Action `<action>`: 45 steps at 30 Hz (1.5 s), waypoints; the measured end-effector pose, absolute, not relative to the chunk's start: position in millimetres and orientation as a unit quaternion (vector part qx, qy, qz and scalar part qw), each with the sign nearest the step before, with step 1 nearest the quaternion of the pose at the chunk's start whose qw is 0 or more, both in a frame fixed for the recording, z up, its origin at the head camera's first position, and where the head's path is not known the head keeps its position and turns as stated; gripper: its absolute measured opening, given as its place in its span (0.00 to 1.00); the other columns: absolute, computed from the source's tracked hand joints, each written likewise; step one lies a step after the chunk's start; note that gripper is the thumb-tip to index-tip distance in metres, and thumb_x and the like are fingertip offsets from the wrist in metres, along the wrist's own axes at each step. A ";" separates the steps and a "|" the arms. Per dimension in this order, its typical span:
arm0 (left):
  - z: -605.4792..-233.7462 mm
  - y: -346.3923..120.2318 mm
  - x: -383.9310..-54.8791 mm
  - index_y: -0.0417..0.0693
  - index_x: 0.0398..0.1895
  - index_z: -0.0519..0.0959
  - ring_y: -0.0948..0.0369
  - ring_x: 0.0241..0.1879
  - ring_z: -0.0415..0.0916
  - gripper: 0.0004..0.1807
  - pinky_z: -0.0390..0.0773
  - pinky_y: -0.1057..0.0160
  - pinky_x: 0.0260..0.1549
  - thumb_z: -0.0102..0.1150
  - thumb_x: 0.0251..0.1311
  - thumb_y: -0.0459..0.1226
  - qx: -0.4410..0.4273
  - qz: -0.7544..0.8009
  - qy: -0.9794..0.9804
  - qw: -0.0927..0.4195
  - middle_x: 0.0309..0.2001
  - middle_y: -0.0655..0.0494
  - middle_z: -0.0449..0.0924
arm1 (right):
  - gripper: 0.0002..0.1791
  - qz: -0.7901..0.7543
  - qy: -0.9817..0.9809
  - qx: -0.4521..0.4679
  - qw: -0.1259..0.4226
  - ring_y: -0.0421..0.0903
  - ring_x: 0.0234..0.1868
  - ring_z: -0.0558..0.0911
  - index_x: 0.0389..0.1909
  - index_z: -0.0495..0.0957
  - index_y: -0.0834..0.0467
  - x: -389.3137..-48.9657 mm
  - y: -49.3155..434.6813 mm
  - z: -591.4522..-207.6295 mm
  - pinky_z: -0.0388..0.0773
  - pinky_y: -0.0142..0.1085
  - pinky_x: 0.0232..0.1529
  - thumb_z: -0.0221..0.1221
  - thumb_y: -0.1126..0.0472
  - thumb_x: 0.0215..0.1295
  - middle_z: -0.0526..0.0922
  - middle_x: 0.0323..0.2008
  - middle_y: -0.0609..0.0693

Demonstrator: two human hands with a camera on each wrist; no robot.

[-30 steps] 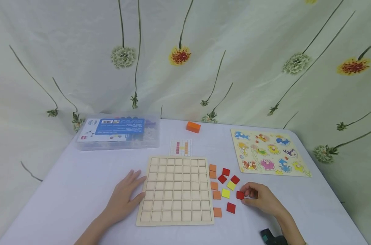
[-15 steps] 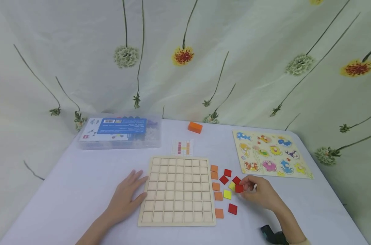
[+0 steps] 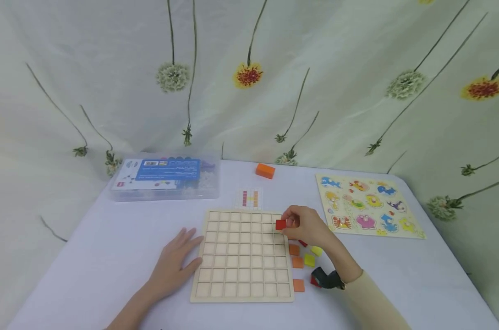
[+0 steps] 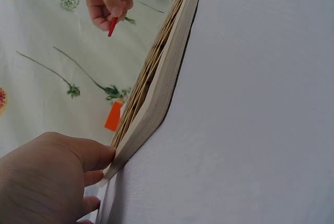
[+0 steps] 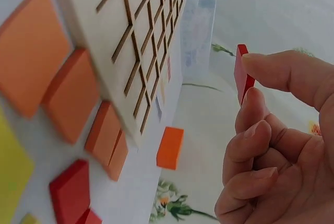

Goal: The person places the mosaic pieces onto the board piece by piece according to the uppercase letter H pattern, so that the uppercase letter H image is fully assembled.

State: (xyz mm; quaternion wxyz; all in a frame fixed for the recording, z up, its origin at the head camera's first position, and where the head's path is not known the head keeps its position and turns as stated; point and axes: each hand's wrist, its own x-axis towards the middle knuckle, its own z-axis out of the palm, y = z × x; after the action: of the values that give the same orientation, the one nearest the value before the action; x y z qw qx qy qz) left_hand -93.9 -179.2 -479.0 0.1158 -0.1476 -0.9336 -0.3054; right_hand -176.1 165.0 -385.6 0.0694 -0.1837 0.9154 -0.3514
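Note:
Between thumb and fingertips my right hand pinches a red square tile. That tile hangs above the far right corner of a wooden grid board, whose squares hold no tiles. In the right wrist view the red tile is seen nearly edge-on, clear of the board. My left hand lies with fingers spread at the board's left edge, the thumb touching its side. Along the board's right edge lie several orange tiles, and beyond them yellow tiles and red tiles, partly hidden by my right arm.
Behind the board lies a small pattern card. An orange block sits farther back. A clear plastic box stands at the back left, an animal puzzle board at the right. A flowered cloth hangs behind the table.
My right hand has lifted the red tile from among the loose tiles and carried it left and away from me, over the board's far right corner. My left hand stays at the board's edge.

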 end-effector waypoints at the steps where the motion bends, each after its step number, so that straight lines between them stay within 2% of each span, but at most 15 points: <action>1: -479.2 -178.7 -94.0 0.43 0.62 0.75 0.36 0.71 0.55 0.26 0.56 0.30 0.64 0.63 0.58 0.37 -0.146 -0.306 -0.934 0.114 0.69 0.39 0.66 | 0.11 -0.353 0.914 -0.187 0.074 0.42 0.25 0.69 0.37 0.79 0.59 -179.9 158.1 -384.6 0.65 0.29 0.25 0.69 0.66 0.53 0.74 0.25 0.46; 10: -476.4 -178.2 -92.0 0.42 0.62 0.75 0.36 0.71 0.55 0.26 0.55 0.30 0.64 0.63 0.58 0.37 -0.141 -0.305 -0.936 0.106 0.69 0.39 0.66 | 0.10 -0.354 0.903 -0.211 0.118 0.42 0.25 0.71 0.36 0.78 0.58 -200.1 105.0 -384.8 0.69 0.32 0.28 0.67 0.66 0.54 0.76 0.25 0.46; 21: -479.7 -180.3 -93.2 0.43 0.62 0.75 0.37 0.71 0.55 0.26 0.56 0.30 0.63 0.63 0.58 0.38 -0.148 -0.302 -0.935 0.116 0.70 0.40 0.66 | 0.10 -0.311 0.914 -0.212 0.154 0.40 0.27 0.74 0.34 0.78 0.55 -216.7 69.5 -412.7 0.69 0.31 0.26 0.69 0.63 0.52 0.76 0.24 0.45; 37: -478.0 -179.2 -92.1 0.44 0.62 0.75 0.38 0.72 0.55 0.27 0.57 0.32 0.65 0.64 0.58 0.38 -0.141 -0.295 -0.938 0.111 0.70 0.41 0.66 | 0.11 -0.325 0.905 -0.226 0.158 0.40 0.27 0.73 0.33 0.78 0.60 -214.1 53.2 -419.3 0.71 0.29 0.30 0.71 0.67 0.50 0.76 0.24 0.46; 45: -475.9 -178.5 -91.1 0.43 0.61 0.76 0.38 0.71 0.56 0.27 0.58 0.32 0.64 0.64 0.57 0.38 -0.143 -0.295 -0.937 0.116 0.69 0.40 0.66 | 0.14 -0.336 0.901 -0.218 0.168 0.39 0.29 0.76 0.41 0.79 0.60 -208.0 67.0 -412.3 0.75 0.31 0.34 0.70 0.63 0.55 0.80 0.26 0.45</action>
State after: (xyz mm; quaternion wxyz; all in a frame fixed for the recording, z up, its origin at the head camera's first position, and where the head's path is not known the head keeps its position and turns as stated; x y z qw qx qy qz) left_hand -91.1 -178.5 -475.9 0.1164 -0.1434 -0.9374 -0.2952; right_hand -208.0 67.0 -412.3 0.1679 -0.2183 0.9007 -0.3360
